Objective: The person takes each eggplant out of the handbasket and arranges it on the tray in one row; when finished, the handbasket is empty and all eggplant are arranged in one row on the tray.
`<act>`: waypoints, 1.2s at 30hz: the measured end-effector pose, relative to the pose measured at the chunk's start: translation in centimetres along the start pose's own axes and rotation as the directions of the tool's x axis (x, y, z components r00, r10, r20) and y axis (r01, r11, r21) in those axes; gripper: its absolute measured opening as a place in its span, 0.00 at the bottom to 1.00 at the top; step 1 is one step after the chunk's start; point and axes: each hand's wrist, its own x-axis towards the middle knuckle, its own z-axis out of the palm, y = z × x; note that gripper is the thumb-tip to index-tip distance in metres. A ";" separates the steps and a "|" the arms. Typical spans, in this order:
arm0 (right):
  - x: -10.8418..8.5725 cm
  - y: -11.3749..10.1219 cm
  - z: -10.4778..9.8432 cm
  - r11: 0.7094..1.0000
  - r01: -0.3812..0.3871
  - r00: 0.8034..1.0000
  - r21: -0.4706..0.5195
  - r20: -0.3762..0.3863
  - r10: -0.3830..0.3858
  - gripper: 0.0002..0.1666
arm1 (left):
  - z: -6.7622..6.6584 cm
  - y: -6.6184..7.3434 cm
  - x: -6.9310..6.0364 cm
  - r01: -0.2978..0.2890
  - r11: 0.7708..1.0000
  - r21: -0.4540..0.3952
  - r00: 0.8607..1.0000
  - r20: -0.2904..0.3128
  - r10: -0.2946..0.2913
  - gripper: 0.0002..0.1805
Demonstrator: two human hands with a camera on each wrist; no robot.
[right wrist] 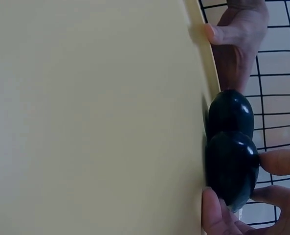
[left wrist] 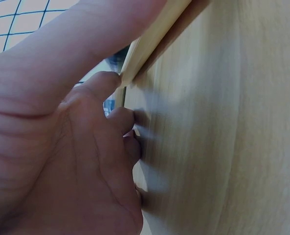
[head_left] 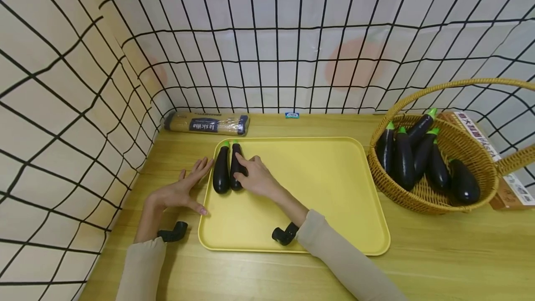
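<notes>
Right now, right hand: my right hand (head_left: 257, 175) pinches the near eggplant (head_left: 236, 167) between thumb and fingers, reaching in across the tray (head_left: 301, 199).
Near eggplant: it lies in the tray's far left part, green stem end toward the far rim.
Eggplant beside it: the outer eggplant (head_left: 221, 171) lies along the tray's left rim, close alongside on the left, so rim and neighbour both bound that side.
Left hand: my left hand (head_left: 179, 194) grasps nothing; its fingers are spread over the surface (head_left: 267, 273), with the thumb at the tray's left rim.
Basket: well to the right, a wicker basket (head_left: 472, 145) holds more eggplants (head_left: 404, 161), and its tall handle (head_left: 397, 106) arches over it.
Carton: behind the basket's right side, a pasta box (head_left: 514, 189) is partly hidden.
Far edge: a clear pasta packet (head_left: 205, 123) lies beyond the tray's left corner; a small blue item (head_left: 292, 115) sits near the middle.
Barrier: black netting (head_left: 298, 45) rises at the back and left of the surface.
In the way: my right forearm and its dark wrist camera (head_left: 285, 234) cover part of the tray's near rim.
</notes>
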 end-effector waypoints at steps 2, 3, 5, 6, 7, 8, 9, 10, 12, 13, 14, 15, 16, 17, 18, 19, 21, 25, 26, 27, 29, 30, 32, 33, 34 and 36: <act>0.0 0.0 -0.1 1.000 0.009 1.000 -0.005 0.001 -0.009 0.38 | 0.0 0.0 0.0 0.002 1.000 -0.005 1.000 -0.001 -0.002 0.78; 0.0 0.0 -0.1 1.000 0.013 1.000 -0.009 0.001 -0.013 0.38 | 0.0 0.0 0.0 0.003 1.000 -0.007 1.000 -0.001 -0.003 0.78; 0.1 0.1 -0.2 1.000 0.020 1.000 -0.014 0.002 -0.020 0.38 | 0.0 0.1 0.0 0.004 1.000 -0.006 1.000 -0.001 -0.004 0.78; 0.1 0.2 -0.2 1.000 0.021 1.000 -0.012 0.003 -0.021 0.38 | 0.0 0.1 0.0 0.005 1.000 -0.006 1.000 -0.001 -0.005 0.78; 0.1 0.3 -0.2 1.000 0.021 1.000 -0.006 0.004 -0.021 0.38 | 0.0 0.0 -0.1 0.006 1.000 -0.005 1.000 -0.001 -0.006 0.78; 0.1 0.3 -0.2 1.000 0.022 1.000 -0.001 0.004 -0.022 0.38 | 0.0 0.0 -0.1 0.007 1.000 -0.005 1.000 -0.001 -0.007 0.78; 0.2 0.4 -0.2 1.000 0.022 1.000 0.005 0.005 -0.022 0.38 | 0.0 0.0 -0.1 0.007 1.000 -0.005 1.000 -0.001 -0.007 0.78; 0.2 0.5 -0.2 1.000 0.023 1.000 0.010 0.007 -0.023 0.38 | 0.0 0.0 -0.1 0.008 1.000 -0.005 1.000 0.000 -0.008 0.78; 0.1 0.5 -0.3 1.000 0.019 1.000 0.022 0.010 -0.019 0.38 | 0.0 0.0 -0.1 0.008 1.000 -0.005 1.000 0.000 -0.008 0.78; 0.1 0.5 -0.4 0.999 0.016 1.000 0.028 0.013 -0.017 0.38 | 0.0 0.0 -0.1 0.008 1.000 -0.004 1.000 0.000 -0.008 0.78; 0.0 0.6 -0.5 0.999 0.012 1.000 0.031 0.021 -0.013 0.38 | 0.0 0.0 -0.1 0.007 1.000 -0.002 1.000 0.000 -0.007 0.78; -0.1 0.6 -0.7 0.999 0.009 1.000 0.034 0.026 -0.010 0.38 | 0.0 0.0 -0.1 0.007 1.000 -0.001 1.000 0.000 -0.007 0.78; -0.3 0.6 -1.0 0.999 0.007 0.999 0.034 0.033 -0.008 0.39 | 0.0 0.0 -0.1 0.007 1.000 0.000 1.000 0.000 -0.007 0.78; -0.5 0.7 -1.3 0.999 0.005 0.999 0.035 0.040 -0.006 0.39 | 0.0 0.0 -0.1 0.005 1.000 0.000 1.000 -0.001 -0.005 0.78; -0.8 0.8 -1.8 1.000 0.006 0.999 0.028 0.048 -0.008 0.40 | 0.0 0.0 -0.1 0.004 1.000 0.002 1.000 -0.001 -0.004 0.78; -1.1 0.9 -2.3 1.000 0.009 0.998 0.025 0.058 -0.011 0.40 | 0.0 0.0 -0.1 0.002 1.000 0.004 1.000 -0.001 -0.002 0.78; -1.9 1.1 -3.5 0.999 0.034 0.997 0.002 0.074 -0.034 0.41 | 0.0 -0.1 -0.1 -0.003 1.000 0.007 1.000 -0.002 0.003 0.78; -4.1 1.7 -6.6 0.996 0.088 0.991 -0.014 0.102 -0.086 0.41 | 0.0 -0.1 -0.1 -0.013 1.000 0.013 1.000 0.000 0.013 0.78; -4.7 2.0 -7.4 0.995 0.099 0.990 -0.008 0.103 -0.097 0.41 | 0.0 -0.1 -0.1 -0.015 1.000 0.013 1.000 0.001 0.015 0.78; -5.4 2.2 -8.2 0.994 0.105 0.989 0.002 0.101 -0.105 0.41 | 0.0 -0.2 -0.1 -0.017 1.000 0.013 1.000 0.002 0.017 0.78; -6.9 2.7 -9.9 0.993 0.117 0.989 0.013 0.086 -0.117 0.41 | -0.1 -0.1 -0.1 -0.020 1.000 0.013 1.000 0.004 0.020 0.78; -7.6 2.9 -10.7 0.993 0.113 0.991 0.018 0.075 -0.114 0.40 | -0.1 -0.1 -0.2 -0.021 1.000 0.012 1.000 0.004 0.021 0.78; -9.2 3.4 -12.2 0.994 0.112 0.992 0.005 0.051 -0.112 0.40 | -0.1 -0.1 -0.2 -0.022 1.000 0.010 1.000 0.006 0.022 0.78; -10.0 3.7 -13.0 0.994 0.112 0.993 -0.007 0.039 -0.111 0.40 | -0.1 -0.1 -0.2 -0.022 1.000 0.009 1.000 0.008 0.022 0.78; -10.8 3.9 -13.7 0.994 0.109 0.994 -0.021 0.028 -0.108 0.40 | -0.1 -0.1 -0.1 -0.022 1.000 0.007 1.000 0.008 0.022 0.78; -12.3 4.4 -15.1 0.994 0.097 0.995 -0.058 0.011 -0.096 0.39 | 0.0 -0.1 -0.1 -0.024 1.000 0.007 1.000 0.009 0.024 0.78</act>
